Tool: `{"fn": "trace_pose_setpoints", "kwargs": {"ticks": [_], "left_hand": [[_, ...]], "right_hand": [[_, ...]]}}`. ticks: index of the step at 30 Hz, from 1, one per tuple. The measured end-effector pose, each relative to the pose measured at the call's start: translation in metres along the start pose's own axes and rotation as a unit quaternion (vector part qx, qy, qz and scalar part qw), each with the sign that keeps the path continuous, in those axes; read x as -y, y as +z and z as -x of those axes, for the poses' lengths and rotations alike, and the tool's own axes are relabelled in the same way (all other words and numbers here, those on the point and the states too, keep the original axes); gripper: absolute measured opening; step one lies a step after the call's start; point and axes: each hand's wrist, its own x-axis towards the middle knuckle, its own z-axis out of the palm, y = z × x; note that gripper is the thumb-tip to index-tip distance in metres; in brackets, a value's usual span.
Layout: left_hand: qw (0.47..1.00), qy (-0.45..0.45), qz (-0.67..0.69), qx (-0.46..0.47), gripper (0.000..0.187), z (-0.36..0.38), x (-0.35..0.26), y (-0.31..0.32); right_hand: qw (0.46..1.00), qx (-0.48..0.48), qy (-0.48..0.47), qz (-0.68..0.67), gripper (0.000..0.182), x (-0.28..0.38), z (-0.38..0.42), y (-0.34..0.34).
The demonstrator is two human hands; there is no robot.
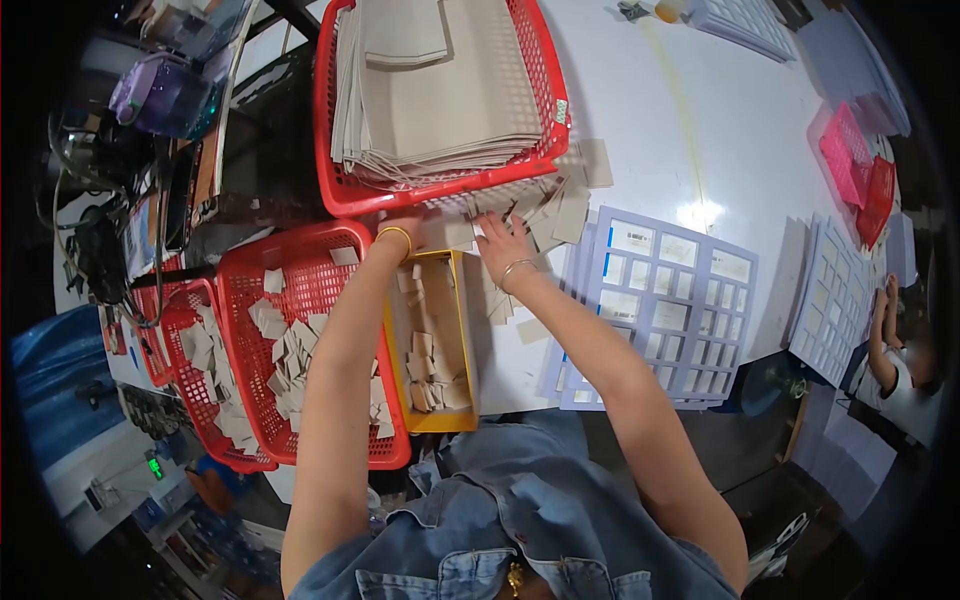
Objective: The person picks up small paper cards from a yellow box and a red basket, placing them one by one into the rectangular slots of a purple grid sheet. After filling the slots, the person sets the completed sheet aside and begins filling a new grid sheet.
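Observation:
My right hand point(505, 252) lies over a loose pile of grey cardboard pieces point(560, 212), its fingers spread apart. A bangle circles that wrist. My left hand point(404, 228) is at the near edge of the large red basket point(440, 190), above the yellow-rimmed box point(468, 345). Its fingers are hard to make out there, so what it holds, if anything, does not show. Small cardboard pieces point(425, 370) lie inside the yellow-rimmed box. Large grey cardboard sheets point(460, 90) fill the big basket.
Red baskets point(300, 245) with small card pieces stand at left. Right of my hands lie stacked lavender trays point(655, 290) with rectangular compartments. Another such tray point(828, 300) leans farther right, near another person's arms point(880, 335). A pink basket point(845, 155) sits at the far right.

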Motion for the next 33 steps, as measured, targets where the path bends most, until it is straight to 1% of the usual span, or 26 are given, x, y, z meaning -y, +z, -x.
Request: {"fn": "trace_pose_setpoints", "kwargs": {"ticks": [1,3,4,6,7,8,10,11,14,17,20,21,22,24,26,27,30,31,33], "left_hand": [[0.997,0.055,-0.022,-0.041,0.064,0.003,0.002,0.002],[0.998,0.053,-0.002,0.02,0.067,0.009,-0.007,-0.016],[0.997,0.051,0.009,0.053,0.069,0.011,-0.011,-0.023],[0.996,0.043,-0.005,0.072,0.064,-0.009,-0.003,-0.008],[0.995,0.036,-0.006,0.088,0.063,-0.017,-0.001,-0.004],[0.994,0.028,-0.007,0.104,0.062,-0.022,0.002,0.001],[0.997,0.053,0.04,0.028,0.052,-0.024,0.012,0.015],[0.996,0.065,0.063,-0.011,0.047,-0.025,0.016,0.021],[0.997,0.074,-0.008,0.012,0.053,0.019,-0.009,-0.022],[0.988,0.11,-0.1,-0.037,0.066,-0.003,0.003,0.005],[0.987,0.086,-0.127,0.045,0.077,-0.007,-0.007,-0.01],[0.987,0.097,-0.129,0.022,0.077,-0.005,-0.005,-0.008],[0.988,0.089,-0.126,0.03,0.074,-0.007,-0.002,-0.006],[0.989,0.074,-0.122,0.046,0.068,-0.012,0.002,-0.004],[0.986,0.093,-0.136,0.021,0.054,-0.008,0.005,-0.005],[0.984,0.102,-0.143,0.009,0.048,-0.004,0.004,-0.008],[0.989,0.043,-0.134,-0.041,0.031,0.008,0.001,-0.027],[0.989,0.05,-0.126,-0.061,0.027,0.021,-0.004,-0.034],[0.987,0.062,-0.112,-0.101,0.023,0.058,-0.014,-0.044]], "right_hand": [[0.999,-0.002,0.031,-0.024,0.038,0.004,-0.003,0.001],[0.993,-0.007,0.091,-0.071,0.037,0.015,-0.005,0.001],[0.991,-0.01,0.091,-0.1,0.035,0.02,-0.005,-0.002],[0.983,-0.014,0.089,-0.159,0.031,0.028,-0.002,-0.008],[0.973,-0.057,0.09,-0.202,0.034,0.033,-0.002,-0.003],[0.964,-0.07,0.099,-0.235,0.036,0.034,-0.002,0.001],[0.942,-0.095,0.118,-0.3,0.04,0.037,-0.001,-0.002],[0.935,-0.106,0.132,-0.311,0.04,0.036,-0.002,-0.001],[0.912,-0.139,0.167,-0.348,0.039,0.029,-0.002,-0.002],[0.892,-0.161,0.173,-0.385,0.035,0.017,0.012,-0.006],[0.88,-0.172,0.15,-0.416,0.03,0.007,0.045,0.006],[0.873,-0.178,0.141,-0.432,0.029,0.004,0.058,0.012],[0.865,-0.187,0.131,-0.447,0.028,0.002,0.07,0.014],[0.854,-0.152,0.154,-0.473,0.026,0.003,0.095,0.012],[0.834,-0.124,0.167,-0.511,0.025,0.002,0.119,0.007],[0.846,-0.152,0.161,-0.485,0.024,0.002,0.129,0.004],[0.815,-0.176,0.137,-0.535,0.027,-0.001,0.156,-0.006],[0.802,-0.178,0.132,-0.554,0.027,0.0,0.163,-0.008],[0.799,-0.161,0.119,-0.567,0.027,0.001,0.175,-0.017]]}}
